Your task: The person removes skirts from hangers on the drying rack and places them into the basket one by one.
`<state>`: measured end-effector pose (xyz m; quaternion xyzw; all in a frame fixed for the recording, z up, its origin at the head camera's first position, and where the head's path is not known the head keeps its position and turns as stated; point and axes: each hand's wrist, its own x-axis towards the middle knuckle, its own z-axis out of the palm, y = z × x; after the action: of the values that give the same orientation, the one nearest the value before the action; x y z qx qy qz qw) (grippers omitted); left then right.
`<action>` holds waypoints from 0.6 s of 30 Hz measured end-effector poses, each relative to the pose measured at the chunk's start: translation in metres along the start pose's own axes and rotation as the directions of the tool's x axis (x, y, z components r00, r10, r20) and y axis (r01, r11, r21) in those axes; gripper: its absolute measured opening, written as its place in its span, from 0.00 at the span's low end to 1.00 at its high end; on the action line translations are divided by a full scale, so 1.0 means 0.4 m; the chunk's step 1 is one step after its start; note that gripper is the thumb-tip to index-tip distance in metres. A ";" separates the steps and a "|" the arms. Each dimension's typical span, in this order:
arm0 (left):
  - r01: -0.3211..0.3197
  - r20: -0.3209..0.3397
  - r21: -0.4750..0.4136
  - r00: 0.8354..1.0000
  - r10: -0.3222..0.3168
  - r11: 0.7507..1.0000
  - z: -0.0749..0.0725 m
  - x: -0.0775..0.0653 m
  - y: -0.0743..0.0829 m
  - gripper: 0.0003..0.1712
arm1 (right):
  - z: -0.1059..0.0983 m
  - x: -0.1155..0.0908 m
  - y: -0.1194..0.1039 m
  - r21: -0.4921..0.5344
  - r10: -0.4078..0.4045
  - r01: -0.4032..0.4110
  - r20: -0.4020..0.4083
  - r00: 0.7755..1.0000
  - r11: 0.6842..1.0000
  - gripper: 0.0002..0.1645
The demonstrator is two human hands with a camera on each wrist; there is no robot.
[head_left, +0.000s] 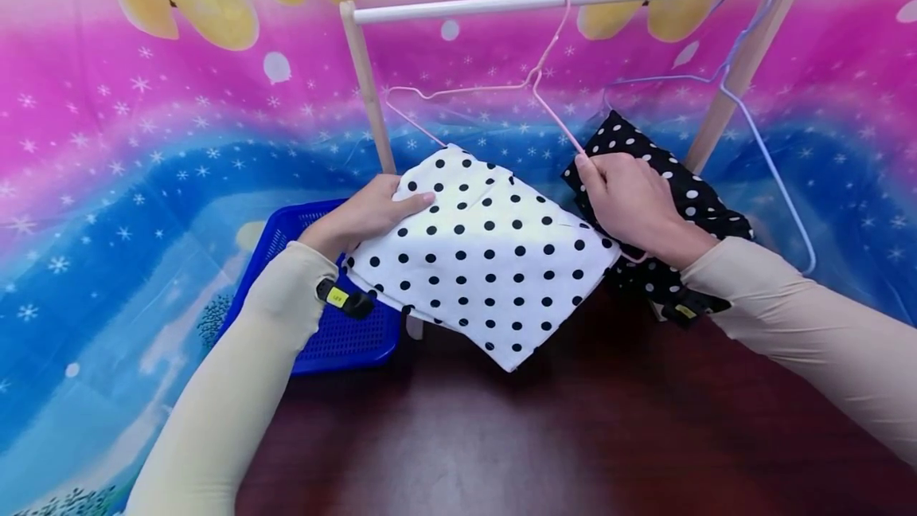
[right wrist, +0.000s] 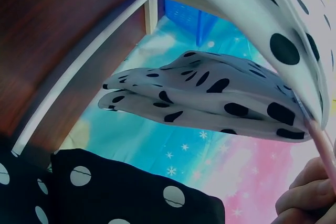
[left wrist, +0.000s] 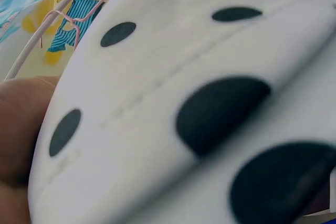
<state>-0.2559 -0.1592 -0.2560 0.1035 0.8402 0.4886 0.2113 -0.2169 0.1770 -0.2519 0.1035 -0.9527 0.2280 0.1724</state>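
Note:
A white cloth with black dots [head_left: 473, 261] hangs folded over the lower part of a pink hanger [head_left: 559, 119]. My left hand [head_left: 365, 213] pinches the cloth's left edge, its thumb lying on the front and the other fingers hidden behind. With curled fingers, my right hand [head_left: 634, 199] grips the hanger's sloping right arm, just above the cloth's right corner. In the right wrist view the cloth [right wrist: 210, 95] falls in two layers on either side of the hanger. Cloth fills most of the left wrist view, beside part of a finger [left wrist: 21, 124].
The pink hanger's hook sits over the white rod [head_left: 458, 6] of a wooden rack. At right, a blue hanger [head_left: 770, 162] carries a black cloth with white dots [head_left: 688, 173], partly behind my right hand. A blue basket [head_left: 351, 345] stands at left on the dark table [head_left: 466, 444].

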 end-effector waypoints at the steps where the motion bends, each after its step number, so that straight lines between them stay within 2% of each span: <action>1: 0.010 0.007 0.000 1.000 -0.010 1.000 -0.001 -0.003 -0.002 0.26 | -0.001 0.000 0.000 -0.001 0.001 -0.001 0.001 1.000 1.000 0.36; 8: 0.036 0.049 0.049 0.998 -0.038 0.998 -0.011 -0.019 -0.016 0.27 | -0.005 0.004 -0.002 -0.010 0.016 -0.016 0.009 1.000 1.000 0.36; 12: 0.048 0.084 0.053 0.995 -0.052 0.997 -0.013 -0.029 -0.025 0.26 | -0.008 0.006 -0.004 -0.003 0.017 -0.017 0.015 1.000 1.000 0.36; 18: 0.049 0.096 0.054 0.994 -0.054 0.997 -0.014 -0.043 -0.033 0.26 | -0.013 0.009 -0.006 0.009 0.030 -0.030 0.007 1.000 1.000 0.36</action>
<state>-0.2428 -0.1768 -0.2606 0.1108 0.8435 0.4557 0.2618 -0.2181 0.1768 -0.2452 0.0909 -0.9537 0.2344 0.1650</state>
